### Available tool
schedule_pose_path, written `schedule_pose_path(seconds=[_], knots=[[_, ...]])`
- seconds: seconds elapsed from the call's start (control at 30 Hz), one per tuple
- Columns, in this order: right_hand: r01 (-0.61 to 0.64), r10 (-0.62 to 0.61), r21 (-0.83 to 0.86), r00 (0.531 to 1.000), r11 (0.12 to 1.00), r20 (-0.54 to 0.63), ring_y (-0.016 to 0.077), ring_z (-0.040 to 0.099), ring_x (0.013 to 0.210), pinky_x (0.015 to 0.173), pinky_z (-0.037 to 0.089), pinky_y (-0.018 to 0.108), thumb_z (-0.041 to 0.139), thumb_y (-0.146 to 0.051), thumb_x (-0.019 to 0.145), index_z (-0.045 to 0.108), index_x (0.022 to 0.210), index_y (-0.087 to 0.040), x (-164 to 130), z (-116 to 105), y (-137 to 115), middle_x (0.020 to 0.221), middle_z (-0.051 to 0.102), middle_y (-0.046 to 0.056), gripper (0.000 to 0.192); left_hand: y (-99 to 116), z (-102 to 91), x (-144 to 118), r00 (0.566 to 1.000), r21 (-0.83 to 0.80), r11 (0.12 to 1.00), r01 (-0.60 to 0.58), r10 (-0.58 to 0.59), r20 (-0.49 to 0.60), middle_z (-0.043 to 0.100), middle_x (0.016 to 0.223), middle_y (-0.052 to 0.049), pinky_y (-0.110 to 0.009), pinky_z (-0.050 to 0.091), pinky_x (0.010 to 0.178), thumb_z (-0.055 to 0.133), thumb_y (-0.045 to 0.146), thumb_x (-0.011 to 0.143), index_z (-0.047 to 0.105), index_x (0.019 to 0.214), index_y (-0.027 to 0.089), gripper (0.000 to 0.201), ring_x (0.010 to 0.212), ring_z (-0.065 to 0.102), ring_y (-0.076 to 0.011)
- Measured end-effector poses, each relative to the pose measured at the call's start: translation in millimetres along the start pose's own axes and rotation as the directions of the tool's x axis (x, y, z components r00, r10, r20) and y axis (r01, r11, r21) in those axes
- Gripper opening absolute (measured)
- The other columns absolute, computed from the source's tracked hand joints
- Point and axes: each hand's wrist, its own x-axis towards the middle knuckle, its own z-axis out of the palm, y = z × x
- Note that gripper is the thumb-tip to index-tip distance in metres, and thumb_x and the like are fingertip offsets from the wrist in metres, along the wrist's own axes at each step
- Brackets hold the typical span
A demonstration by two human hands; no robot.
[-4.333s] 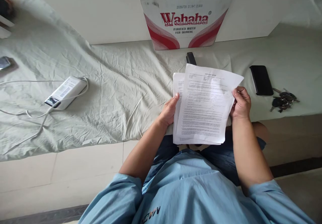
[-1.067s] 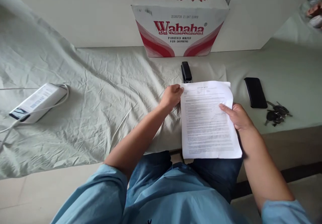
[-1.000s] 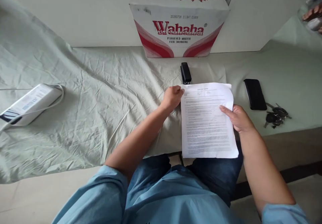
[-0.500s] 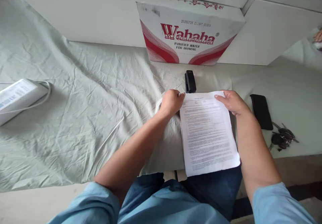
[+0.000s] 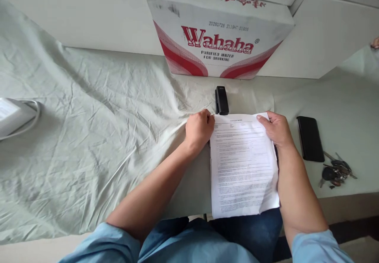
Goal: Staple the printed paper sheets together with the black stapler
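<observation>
Lap: person seated, light blue shirt (image 5: 189, 243) + dark jeans (image 5: 248, 231) at bottom edge; both forearms reach fwd over the cloth.
Papers: printed sheets (image 5: 242, 164) lie flat on the cloth, portrait, btm edge overhanging the table edge above the jeans; btm-right corner curls up a bit. Looks like a stack, sheet count can't tell.
Left hand: left hand (image 5: 199, 131) at top-left corner of the sheets, fingers curled in, fingertips pinching/pressing that corner; knuckles up, so exact grip on the paper partly hidden.
Right hand: right hand (image 5: 275, 129) lies on the top-right corner, fingers stretched fairly flat, pressing the sheets down; not clenched. Forearm runs along the right edge of the paper.
Cloth: pale green sheet (image 5: 89, 137), heavily creased, covers the table; folds run toward the left hand.
Right side: black phone (image 5: 310, 138) face down, just beside right wrist, not touching paper; bunch of keys (image 5: 336, 170) right of + nearer than phone.
Left side: white box w/ cable (image 5: 14, 115), cut by left frame edge, well apart from hands.
Stapler: black stapler (image 5: 221, 100) just beyond the top edge of the sheets, btwn the two hands, end-on to paper; touching or not, can't tell.
Far: Wahaha carton (image 5: 219, 44), red/white, "purified water for drinking", stands behind stapler against white panels (image 5: 89, 14).
Far right: bit of another person's hand (image 5: 375, 43) at frame edge.
</observation>
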Motion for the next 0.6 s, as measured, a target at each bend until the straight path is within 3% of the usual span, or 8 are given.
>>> schedule_pose_path(seconds=[0.07, 0.13, 0.2, 0.27, 0.33, 0.4, 0.6], knots=[[0.002, -0.002, -0.004, 1.000, 1.000, -0.010, 0.0179, 0.055, 0.060, 0.055, 0.041, 0.031, 0.089, -0.063, 0.085, 0.074, 0.076, -0.026, -0.6, -0.9, -2.0, 0.065, 0.066, -0.001, 0.041, -2.3, 6.0, -2.8, 1.000, 0.060, 0.998, -0.011, 0.012, -0.009, 0.076, 0.081, -0.007, -0.037, 0.048, 0.077, 0.060, 0.027, 0.108, 0.071, 0.089, 0.022, 0.023, 0.075, 0.067, -0.0248], [0.005, -0.005, -0.006, 0.999, 1.000, -0.038, 0.0174, 0.053, 0.060, 0.056, 0.039, 0.030, 0.088, -0.063, 0.084, 0.074, 0.076, -0.026, -1.6, -0.6, -4.9, 0.064, 0.065, -0.002, 0.041, -6.2, 11.7, -3.8, 0.997, 0.059, 0.997, -0.059, 0.062, -0.048, 0.084, 0.100, -0.012, -0.039, 0.055, 0.083, 0.058, 0.024, 0.108, 0.080, 0.116, 0.019, 0.024, 0.088, 0.075, -0.0286], [-0.006, 0.006, 0.002, 0.999, 1.000, -0.052, 0.0174, 0.054, 0.062, 0.057, 0.041, 0.030, 0.087, -0.063, 0.083, 0.075, 0.078, -0.025, -2.5, 0.1, -7.8, 0.067, 0.067, -0.002, 0.040, -11.4, 16.1, -2.5, 0.973, 0.035, 0.982, -0.187, 0.190, -0.128, 0.085, 0.133, -0.015, -0.042, 0.060, 0.097, 0.054, 0.012, 0.105, 0.077, 0.145, 0.020, 0.047, 0.115, 0.079, -0.0313], [-0.024, 0.025, 0.015, 0.999, 1.000, -0.046, 0.0177, 0.056, 0.064, 0.060, 0.043, 0.031, 0.087, -0.063, 0.082, 0.078, 0.080, -0.025, -2.8, 0.3, -10.0, 0.070, 0.070, -0.001, 0.040, -16.8, 18.6, 0.7, 0.917, 0.026, 0.933, -0.359, 0.358, -0.177, 0.073, 0.164, -0.012, -0.047, 0.057, 0.117, 0.047, 0.000, 0.099, 0.072, 0.159, 0.025, 0.071, 0.146, 0.070, -0.0317], [-0.037, 0.038, 0.018, 0.998, 0.999, -0.040, 0.0176, 0.056, 0.065, 0.061, 0.043, 0.031, 0.087, -0.063, 0.082, 0.078, 0.081, -0.024, -2.5, -0.3, -11.3, 0.071, 0.070, -0.001, 0.040, -21.1, 19.4, 4.5, 0.866, 0.009, 0.876, -0.482, 0.479, -0.144, 0.065, 0.177, -0.006, -0.053, 0.050, 0.130, 0.042, -0.006, 0.095, 0.074, 0.160, 0.030, 0.081, 0.163, 0.058, -0.0309], [-0.034, 0.035, 0.006, 0.999, 0.999, -0.042, 0.0169, 0.054, 0.064, 0.061, 0.042, 0.031, 0.088, -0.063, 0.081, 0.077, 0.078, -0.024, -1.9, -1.5, -12.0, 0.069, 0.068, -0.001, 0.041, -23.2, 18.7, 7.8, 0.846, -0.032, 0.847, -0.530, 0.526, -0.083, 0.065, 0.176, -0.003, -0.056, 0.047, 0.134, 0.042, -0.006, 0.095, 0.077, 0.156, 0.032, 0.080, 0.168, 0.055, -0.0295], [-0.009, 0.009, -0.009, 0.999, 1.000, -0.054, 0.0161, 0.049, 0.062, 0.059, 0.038, 0.031, 0.089, -0.070, 0.079, 0.071, 0.074, -0.025, -0.5, -3.4, -12.8, 0.065, 0.061, -0.002, 0.049, -20.0, 13.5, 10.7, 0.857, -0.090, 0.852, -0.516, 0.514, -0.044, 0.066, 0.173, -0.006, -0.058, 0.043, 0.139, 0.042, -0.009, 0.092, 0.079, 0.153, 0.025, 0.079, 0.162, 0.064, -0.0274]])
